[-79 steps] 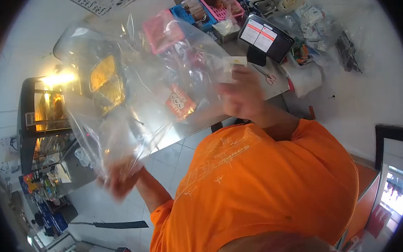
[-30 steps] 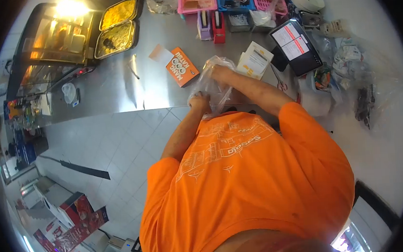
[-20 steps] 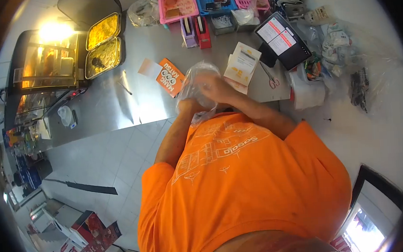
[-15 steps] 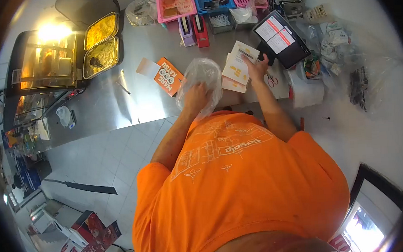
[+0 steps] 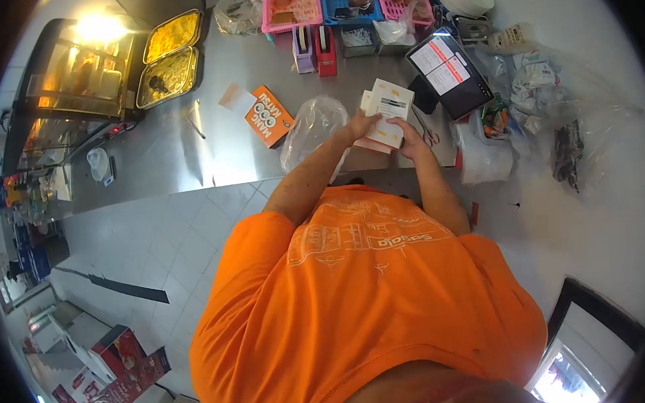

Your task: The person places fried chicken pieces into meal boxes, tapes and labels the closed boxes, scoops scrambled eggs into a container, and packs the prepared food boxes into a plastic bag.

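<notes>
A white paper box with yellow print and a printed label (image 5: 392, 102) is held between my two hands at the counter's front edge. My left hand (image 5: 362, 124) grips its left side, and my right hand (image 5: 410, 141) is closed around its lower right corner. Under it shows part of a pinkish box (image 5: 373, 146). Just left of my left hand lies a crumpled clear plastic bag (image 5: 312, 132), partly behind my forearm. Farther left is an orange box with white lettering (image 5: 269, 117), its pale flap open.
Behind the boxes stand a purple tape dispenser (image 5: 304, 50) and a red one (image 5: 326, 51). A tablet (image 5: 450, 74) and scissors (image 5: 427, 131) are to the right. Trays of food (image 5: 170, 72) sit beside a lit display case (image 5: 78, 76). Baskets (image 5: 292, 5) line the back.
My left hand has left the plastic bag and moved right onto the white box. My right hand has moved from the box's upper right down to its lower right corner.
</notes>
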Demonstrator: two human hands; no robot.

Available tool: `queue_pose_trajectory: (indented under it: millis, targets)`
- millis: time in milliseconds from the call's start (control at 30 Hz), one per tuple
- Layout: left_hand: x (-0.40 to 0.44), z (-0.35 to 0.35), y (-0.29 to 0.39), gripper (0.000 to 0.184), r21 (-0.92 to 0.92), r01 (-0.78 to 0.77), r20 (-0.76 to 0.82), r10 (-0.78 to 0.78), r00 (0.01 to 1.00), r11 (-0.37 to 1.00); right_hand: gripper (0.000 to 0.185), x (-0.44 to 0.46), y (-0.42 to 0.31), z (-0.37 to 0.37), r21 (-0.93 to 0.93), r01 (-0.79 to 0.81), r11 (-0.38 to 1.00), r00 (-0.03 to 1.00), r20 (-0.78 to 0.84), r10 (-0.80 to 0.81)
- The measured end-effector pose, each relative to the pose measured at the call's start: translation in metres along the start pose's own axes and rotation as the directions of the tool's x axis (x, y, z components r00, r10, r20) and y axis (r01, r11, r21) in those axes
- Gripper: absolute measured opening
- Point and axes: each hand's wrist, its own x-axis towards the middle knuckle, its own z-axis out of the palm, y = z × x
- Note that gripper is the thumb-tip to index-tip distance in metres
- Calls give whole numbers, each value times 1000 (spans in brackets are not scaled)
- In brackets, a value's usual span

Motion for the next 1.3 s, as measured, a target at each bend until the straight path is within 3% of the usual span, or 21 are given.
queue_pose_trajectory:
  millis: [100,200,233,333,367,400,433,467,500,567,633,667,700,767,833,867,933,1033,1133,1233,1300]
  targets:
    - [-38,9,33,75,-241,38,223,17,975,970,51,-29,-24,23,138,-21,990,999,27,18]
    - [-72,30,37,76,-217,-128,117,156,981,968,56,-45,-27,3,81,106,991,994,6,-107]
    - [-62,34,21,72,8,-210,15,210,978,978,60,-54,-30,-1,69,122,990,992,-45,-119]
    - [-125,15,43,57,182,-258,51,253,966,949,61,-83,-20,-14,268,49,962,995,72,-71]
    - [-163,1,67,81,-130,-166,58,174,983,978,61,-90,-15,-14,297,45,954,998,38,-59]
    - [-186,-7,55,79,-70,-217,-219,197,956,974,61,-102,-11,2,305,43,951,994,82,-71]
    - [-204,-14,38,77,5,-247,-479,219,850,969,61,-116,-10,30,316,38,948,988,129,-83]
    - [-219,-21,19,72,75,-201,-742,189,644,977,60,-121,-7,47,330,32,943,980,174,-94]
    - [-226,-30,-3,66,128,-133,-918,168,359,983,64,-93,13,40,473,-130,871,978,208,33]
    - [-215,-51,-58,57,-236,59,-919,-242,310,970,66,-77,24,74,442,-263,857,954,253,162]
    - [-203,-63,-98,48,-521,-12,-772,-465,434,854,69,-66,28,120,397,-355,847,924,289,251]
    - [-200,-68,-112,43,-630,-133,-665,-442,602,765,70,-59,31,140,374,-382,845,912,303,278]
    - [-198,-72,-125,39,-734,-220,-548,-368,751,643,70,-45,40,154,394,-372,840,912,325,251]
    - [-190,-71,-150,33,-722,-107,-358,-236,904,683,69,-9,67,161,433,-350,831,912,361,196]
    - [-175,-73,-186,29,-799,-35,-71,-37,997,600,69,18,96,152,394,-146,908,984,150,93]
    - [-180,-69,-162,30,-765,-36,-194,-177,965,643,69,28,105,150,356,-42,933,999,47,27]
    - [-204,-56,-91,35,-697,-9,-437,-415,798,717,68,17,103,135,338,-30,941,997,80,3]
    - [-194,-61,-99,40,-573,-19,-589,-396,704,819,63,-19,83,118,346,-60,936,990,144,11]
    - [-175,-66,-133,42,-129,-107,-733,-22,680,986,66,8,110,97,264,13,964,996,82,-36]
    - [-170,-68,-156,43,64,-15,-848,62,527,998,62,12,117,120,314,83,946,996,-4,-87]
    - [-198,-67,-129,43,297,8,-823,251,510,955,63,-2,111,138,343,48,938,998,8,-55]
